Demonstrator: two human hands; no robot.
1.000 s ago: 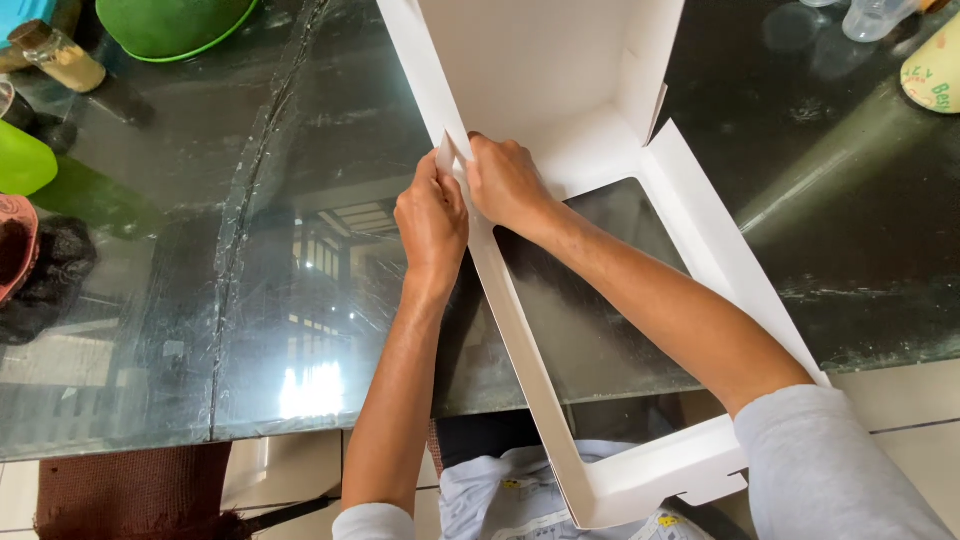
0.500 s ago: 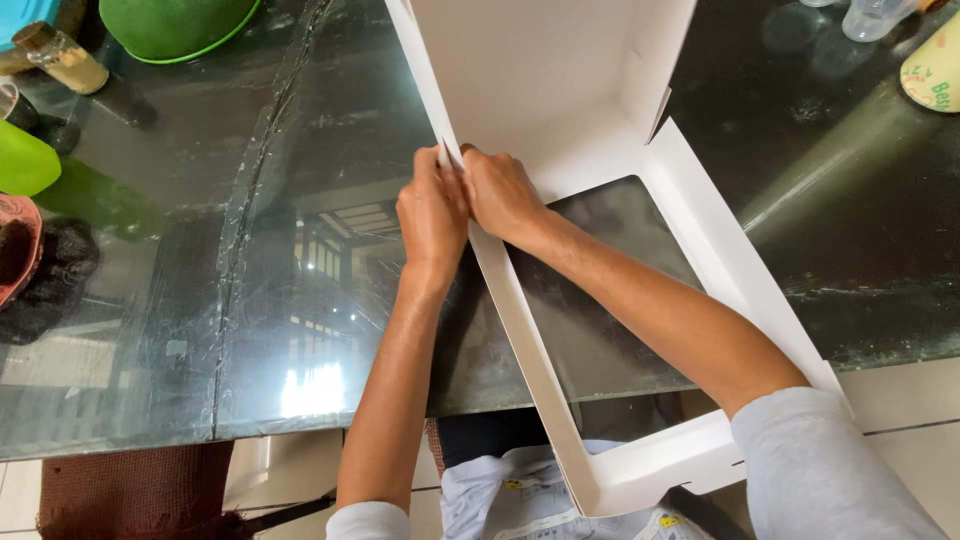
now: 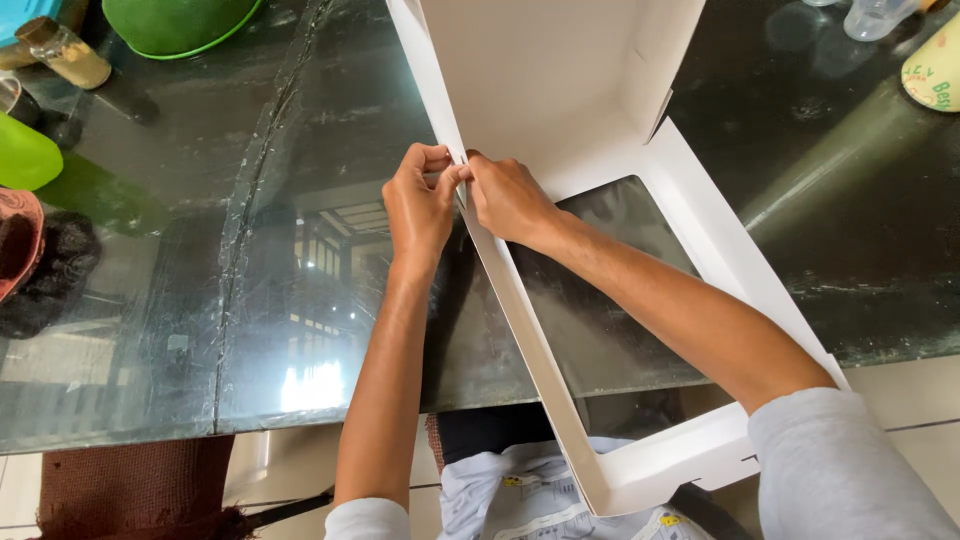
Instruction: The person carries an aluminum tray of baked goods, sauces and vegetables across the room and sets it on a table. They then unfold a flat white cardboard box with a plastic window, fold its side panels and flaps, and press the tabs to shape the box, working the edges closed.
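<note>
A white cardboard box (image 3: pixel 560 90) with a clear window in its open lid lies on a dark glass table (image 3: pixel 250 300). The lid (image 3: pixel 640 470) reaches toward me past the table's near edge. My left hand (image 3: pixel 420 205) pinches the box's left wall from outside, at the corner where the lid joins the base. My right hand (image 3: pixel 505 195) grips the same edge from inside the box, fingertips touching the left hand's. Both hands press on the fold.
At the far left stand a green bowl (image 3: pixel 175 22), a small glass jar (image 3: pixel 65 52), a lime green item (image 3: pixel 25 155) and a reddish dish on dark cloth (image 3: pixel 20 240). Clear plastic ware (image 3: pixel 875 18) and a pale patterned object (image 3: pixel 935 70) sit at the far right.
Both hands have shifted slightly up along the box's left edge and closed tighter on the fold. The box has barely moved.
</note>
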